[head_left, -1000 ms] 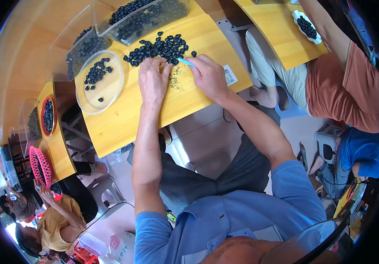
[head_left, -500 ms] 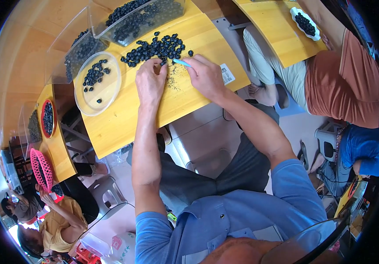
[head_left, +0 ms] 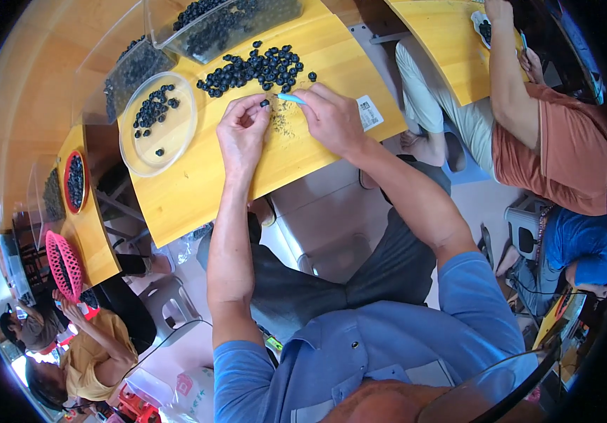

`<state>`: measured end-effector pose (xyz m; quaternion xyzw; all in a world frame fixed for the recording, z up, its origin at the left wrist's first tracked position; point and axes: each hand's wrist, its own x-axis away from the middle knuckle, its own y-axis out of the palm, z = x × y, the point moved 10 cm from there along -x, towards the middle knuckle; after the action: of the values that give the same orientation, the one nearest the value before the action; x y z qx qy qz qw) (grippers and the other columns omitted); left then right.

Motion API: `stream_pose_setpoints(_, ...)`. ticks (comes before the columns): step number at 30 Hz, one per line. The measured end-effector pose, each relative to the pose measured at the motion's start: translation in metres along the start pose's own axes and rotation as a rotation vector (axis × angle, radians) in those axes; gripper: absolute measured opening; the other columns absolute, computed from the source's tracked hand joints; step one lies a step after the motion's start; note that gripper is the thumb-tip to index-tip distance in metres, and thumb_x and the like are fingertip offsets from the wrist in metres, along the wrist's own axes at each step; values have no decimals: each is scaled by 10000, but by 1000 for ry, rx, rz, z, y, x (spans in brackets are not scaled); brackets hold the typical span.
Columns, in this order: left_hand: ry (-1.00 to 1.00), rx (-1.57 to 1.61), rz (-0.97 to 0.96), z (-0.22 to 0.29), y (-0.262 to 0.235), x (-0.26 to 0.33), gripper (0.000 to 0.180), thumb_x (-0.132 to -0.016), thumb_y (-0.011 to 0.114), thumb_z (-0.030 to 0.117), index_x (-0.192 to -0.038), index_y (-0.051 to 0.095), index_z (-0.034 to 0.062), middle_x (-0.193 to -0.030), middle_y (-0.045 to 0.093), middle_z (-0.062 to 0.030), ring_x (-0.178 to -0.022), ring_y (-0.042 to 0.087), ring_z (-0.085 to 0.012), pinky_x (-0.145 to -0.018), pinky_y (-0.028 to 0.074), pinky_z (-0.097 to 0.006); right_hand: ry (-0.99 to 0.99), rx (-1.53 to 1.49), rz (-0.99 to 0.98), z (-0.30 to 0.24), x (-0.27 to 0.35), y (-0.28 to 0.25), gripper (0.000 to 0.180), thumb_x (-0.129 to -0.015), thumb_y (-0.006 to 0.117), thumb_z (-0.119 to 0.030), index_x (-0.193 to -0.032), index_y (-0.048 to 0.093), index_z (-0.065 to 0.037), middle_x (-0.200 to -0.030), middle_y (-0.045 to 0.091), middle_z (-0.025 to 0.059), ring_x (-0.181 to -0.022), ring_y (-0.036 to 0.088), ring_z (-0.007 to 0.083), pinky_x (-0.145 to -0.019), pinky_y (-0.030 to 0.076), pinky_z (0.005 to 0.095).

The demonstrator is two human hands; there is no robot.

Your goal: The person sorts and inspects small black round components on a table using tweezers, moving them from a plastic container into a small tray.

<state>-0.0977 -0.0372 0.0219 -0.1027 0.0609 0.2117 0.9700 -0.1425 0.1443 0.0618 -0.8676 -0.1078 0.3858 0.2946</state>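
Note:
My left hand [head_left: 243, 134] pinches a dark round bead-like piece [head_left: 264, 103] between thumb and fingertips, just above the table. My right hand [head_left: 334, 121] is closed round a slim turquoise-handled tool [head_left: 290, 98], whose tip points left at the piece; whether it touches, I cannot tell. Beyond both hands lies a loose heap of similar dark round pieces [head_left: 247, 74], with a stray one [head_left: 312, 76] at its right. Fine crumbs [head_left: 283, 127] are scattered on the wood between my hands.
A shallow clear round tray [head_left: 175, 144] holding several dark pieces sits left on the yellow table [head_left: 197, 190]. Clear bins [head_left: 261, 29] of the same pieces stand along the far side. A white label card [head_left: 369, 113] lies right. Co-workers sit at neighbouring tables, right and lower left.
My left hand has turned so the pinched piece now shows, and it sits slightly apart from the heap. The right-hand co-worker's arm has reached across the white dish.

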Motion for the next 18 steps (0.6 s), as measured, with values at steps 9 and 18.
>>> stream_pose_setpoints(9,-42,59,8,5,5,3,342,-922,754,-38,-1250,659,-23,-1027,698,-49,-931,675,-102,-854,566,-237,-185,153,-12,-17,4,4,192,-861,671,-68,-1044,729,-52,-827,607,59,-723,685,242,-617,558,379)
stream_pose_setpoints(18,9,-48,11,7,5,4,369,-905,773,-28,-1253,651,-22,-1021,717,-64,-901,686,-109,-834,580,-259,-201,197,-15,-20,6,4,214,-859,663,-87,-1062,726,-58,-838,588,51,-743,672,225,-627,556,372)
